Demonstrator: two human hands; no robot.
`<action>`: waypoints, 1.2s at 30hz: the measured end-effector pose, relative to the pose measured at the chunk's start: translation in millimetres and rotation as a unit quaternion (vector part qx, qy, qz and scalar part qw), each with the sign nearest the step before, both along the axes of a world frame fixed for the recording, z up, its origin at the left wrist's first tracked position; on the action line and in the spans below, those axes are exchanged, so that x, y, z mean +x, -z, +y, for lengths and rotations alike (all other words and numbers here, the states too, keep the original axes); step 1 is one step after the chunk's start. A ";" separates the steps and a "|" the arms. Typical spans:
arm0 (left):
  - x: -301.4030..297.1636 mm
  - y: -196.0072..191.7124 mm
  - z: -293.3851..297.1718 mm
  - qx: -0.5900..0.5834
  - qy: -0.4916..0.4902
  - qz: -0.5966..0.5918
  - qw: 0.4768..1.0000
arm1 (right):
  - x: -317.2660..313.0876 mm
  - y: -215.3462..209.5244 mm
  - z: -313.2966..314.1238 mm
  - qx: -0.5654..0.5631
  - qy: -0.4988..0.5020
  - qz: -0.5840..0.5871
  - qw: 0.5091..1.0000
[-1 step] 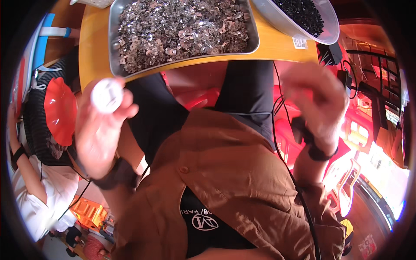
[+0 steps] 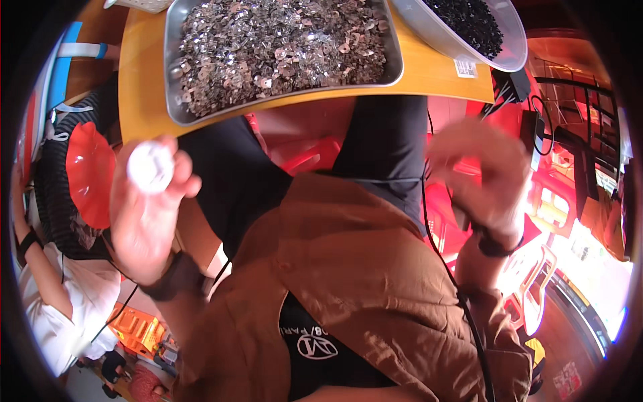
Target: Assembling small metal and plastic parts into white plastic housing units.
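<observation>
My left hand [image 2: 142, 224] is raised at the left, in front of the table's near edge. Its fingers grip a small round white piece [image 2: 151, 167], which looks like plastic with a raised centre; blur hides its detail. On the right, my right hand [image 2: 487, 171] hovers over the red seat, smeared by motion. Its fingers look bent, but whether they hold anything does not show. Beyond my knees, a metal tray [image 2: 171, 94] holds a heap of small flat metal pieces [image 2: 281, 50], some with holes. Neither hand touches the tray.
A translucent bowl [image 2: 516, 41] of small black pieces [image 2: 467, 27] stands at the table's [image 2: 435, 84] right. A red scalloped dish [image 2: 90, 175] lies at far left, near another person in a white top [image 2: 94, 288]. Black cables [image 2: 439, 251] run beside my right leg.
My left hand, with the white piece, has shifted slightly left and down. The right hand has moved a little left and down, still blurred. The tray and bowl look nearly the same.
</observation>
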State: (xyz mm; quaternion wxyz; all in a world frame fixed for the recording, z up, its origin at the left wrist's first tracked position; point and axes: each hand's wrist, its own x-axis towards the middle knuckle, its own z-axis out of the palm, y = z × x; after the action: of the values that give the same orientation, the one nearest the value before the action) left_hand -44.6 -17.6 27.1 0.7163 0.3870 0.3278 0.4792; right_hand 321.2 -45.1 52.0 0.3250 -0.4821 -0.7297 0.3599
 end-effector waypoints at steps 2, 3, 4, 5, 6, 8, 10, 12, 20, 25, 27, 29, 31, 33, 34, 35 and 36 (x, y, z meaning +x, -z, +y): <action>-22.8 6.4 -4.2 -0.002 -0.005 0.053 0.999 | -4.7 16.2 -4.1 -0.103 -0.096 0.016 0.990; -25.0 9.0 -4.2 -0.014 -0.003 0.039 0.999 | -8.3 22.3 -3.4 -0.128 -0.120 -0.016 0.984; -27.8 16.1 -5.3 -0.024 -0.003 0.036 0.999 | -12.3 34.5 -1.5 -0.138 -0.119 -0.018 0.983; -31.0 24.3 -7.2 -0.031 -0.004 0.029 0.999 | -16.4 52.8 1.6 -0.122 -0.127 -0.078 0.981; -33.3 29.9 -7.7 -0.036 -0.007 0.024 0.999 | -21.1 71.0 7.4 -0.104 -0.137 -0.137 0.976; -26.4 37.3 -3.3 -0.051 -0.011 0.007 0.999 | -30.5 98.7 21.6 -0.133 -0.174 -0.228 0.949; -22.5 53.5 1.7 -0.075 0.043 -0.007 0.996 | -39.6 146.9 35.5 -0.104 -0.229 -0.303 0.919; -19.3 74.8 6.6 -0.094 0.051 -0.020 0.994 | -69.3 160.9 65.4 -0.181 -0.229 -0.373 0.881; -34.1 105.0 12.3 -0.219 0.035 -0.041 0.974 | -85.8 179.9 103.2 -0.142 -0.231 -0.333 0.903; -91.8 143.3 -29.6 -0.246 0.021 0.071 0.966 | -16.8 191.4 141.0 -0.097 -0.194 -0.297 0.930; -94.1 149.1 -23.5 -0.214 0.072 0.187 0.956 | 9.1 201.7 164.9 -0.096 -0.170 -0.296 0.935; -60.8 128.4 -4.0 -0.288 0.011 0.116 0.951 | 8.1 194.3 143.4 -0.105 -0.149 -0.291 0.939; -59.6 127.8 4.4 -0.296 0.033 0.119 0.947 | -3.9 181.1 115.0 -0.118 -0.122 -0.284 0.944; -63.5 132.3 6.4 -0.307 0.046 0.128 0.942 | -19.7 178.1 92.7 -0.130 -0.095 -0.276 0.948; -65.6 134.4 7.5 -0.313 0.053 0.127 0.940 | -29.4 175.5 91.2 -0.137 -0.081 -0.277 0.948; -68.6 136.4 8.9 -0.318 0.060 0.128 0.937 | -35.9 170.3 83.3 -0.144 -0.067 -0.277 0.948; -68.5 138.3 13.0 -0.322 0.066 0.129 0.935 | -36.6 167.1 78.3 -0.148 -0.054 -0.276 0.948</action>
State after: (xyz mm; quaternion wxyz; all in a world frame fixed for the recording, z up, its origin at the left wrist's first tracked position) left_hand -113.1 -4.6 -111.2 0.7841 0.2143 0.5281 0.2456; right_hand 284.6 33.2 -115.1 0.0158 -0.5656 -0.7539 0.3338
